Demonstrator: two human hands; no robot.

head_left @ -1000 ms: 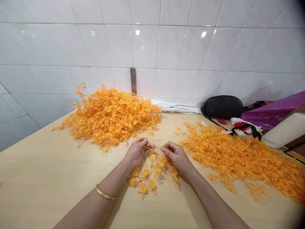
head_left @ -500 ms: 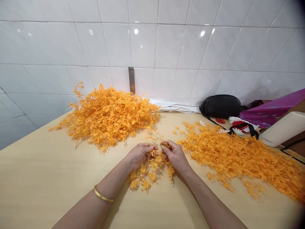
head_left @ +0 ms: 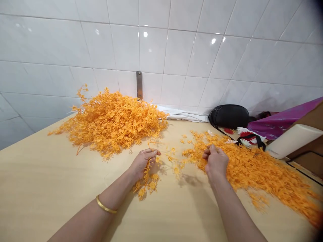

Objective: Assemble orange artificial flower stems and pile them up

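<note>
My left hand (head_left: 143,163), a gold bangle on its wrist, pinches the stem of an orange artificial flower sprig (head_left: 152,184). Part of the sprig hangs below the palm; more of its small spidery flowers, blurred, stretch to the right of the fingertips. Over the near-left part of the right-hand pile of loose orange flower pieces (head_left: 252,168), my right hand (head_left: 216,162) has its fingers pressed together. Whatever sits in that pinch is hidden. A tall heap of orange flower sprigs (head_left: 113,122) lies beyond my left hand.
At the back right are a black bag (head_left: 229,115), red and white flowers (head_left: 246,135), a purple cloth (head_left: 282,119) and a cream-coloured container (head_left: 294,141) leaning by a brown box. White cloth (head_left: 185,115) lies along the tiled wall, near a metal bracket (head_left: 139,85).
My right hand has moved away to the right, from beside my left hand to over the loose pile. The left hand keeps its pinch on the sprig, and the view has tilted slightly.
</note>
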